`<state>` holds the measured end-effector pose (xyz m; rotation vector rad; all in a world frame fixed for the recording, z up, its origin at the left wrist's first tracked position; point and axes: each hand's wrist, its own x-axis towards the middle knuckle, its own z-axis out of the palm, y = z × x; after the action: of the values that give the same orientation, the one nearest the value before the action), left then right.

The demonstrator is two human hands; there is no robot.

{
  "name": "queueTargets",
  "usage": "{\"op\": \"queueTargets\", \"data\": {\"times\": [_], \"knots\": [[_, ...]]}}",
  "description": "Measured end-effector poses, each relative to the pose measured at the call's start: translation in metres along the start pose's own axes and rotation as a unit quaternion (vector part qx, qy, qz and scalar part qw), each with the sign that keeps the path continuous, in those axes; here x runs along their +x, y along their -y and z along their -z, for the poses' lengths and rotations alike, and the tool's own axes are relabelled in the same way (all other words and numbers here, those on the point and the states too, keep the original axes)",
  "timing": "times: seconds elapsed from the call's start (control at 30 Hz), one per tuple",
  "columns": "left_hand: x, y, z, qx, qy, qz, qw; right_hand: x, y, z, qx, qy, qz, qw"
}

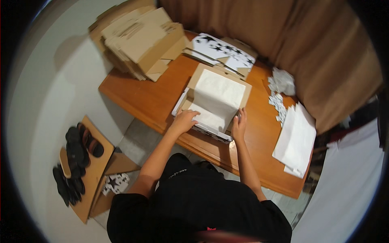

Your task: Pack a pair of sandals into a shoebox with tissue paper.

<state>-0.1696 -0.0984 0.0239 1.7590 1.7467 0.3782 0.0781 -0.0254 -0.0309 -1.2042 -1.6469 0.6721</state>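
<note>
A shoe box (245, 90) stands in front of me on the wooden table, its cardboard lid raised at the back. White tissue paper (219, 91) lines the lid and the bottom. Black stars mark the box's white outer front. My left hand (186, 120) is curled over the front left rim, fingertips at the paper inside. At the right wall, my right hand (239, 124) holds the edge between thumb and fingers. Some of the fingertips are hard to make out.
Flattened brown cardboard boxes (137, 36) pile up at the back left. Behind the box lie folded star-patterned boxes (221, 50). White paper sheets (296, 139), small white pieces (277, 106) and a clear plastic bag (282, 81) are at right. Dark footwear (76, 148) lies on cardboard at lower left.
</note>
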Motion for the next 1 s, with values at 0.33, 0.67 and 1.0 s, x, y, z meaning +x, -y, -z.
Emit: {"op": "queueTargets", "data": {"times": [0.33,0.67,1.0], "knots": [[-0.129,0.063,0.014,-0.079,-0.296,-0.018,0.952,0.024,-0.010,-0.018,-0.018,-0.053,-0.019,0.998],[-0.344,0.198,0.049,-0.148,-0.324,0.141,0.924,-0.096,0.167,-0.204,-0.001,0.056,0.178,0.982],[-0.561,0.319,0.041,-0.128,-0.514,0.332,0.781,-0.328,0.347,-0.401,0.151,0.489,0.309,0.802]]}}
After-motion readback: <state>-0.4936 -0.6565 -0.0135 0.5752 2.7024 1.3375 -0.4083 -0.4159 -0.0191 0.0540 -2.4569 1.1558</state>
